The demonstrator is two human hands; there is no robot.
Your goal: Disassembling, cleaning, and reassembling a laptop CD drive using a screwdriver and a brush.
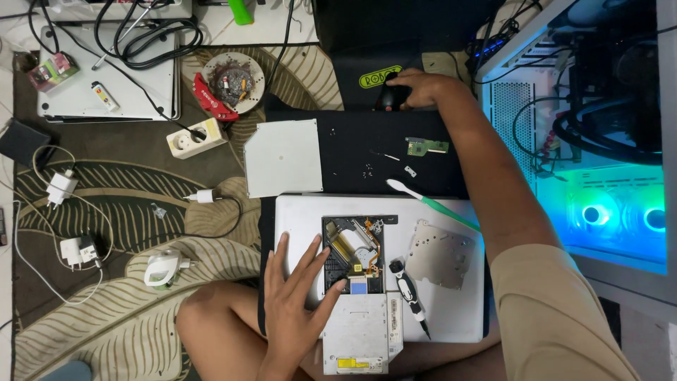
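While the left hand (293, 300) rests flat on the fragile opened disc drive (355, 262), the right hand (422, 89) grips a dark tool (390, 95) beyond it; lift the drive by its edges.

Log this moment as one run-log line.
left hand: steadies opened optical drive | right hand: on dark object | screwdriver: idle

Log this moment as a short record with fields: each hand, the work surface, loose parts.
left hand: flat, fingers spread, steadying the opened optical drive
right hand: reaching far forward, on a dark rounded object, kind unclear
work surface: closed silver laptop on the lap
tools: screwdriver beside the drive, green-handled toothbrush
loose parts: metal cover plate, small green circuit board, white sheet-metal lid
right side: lit desktop computer case
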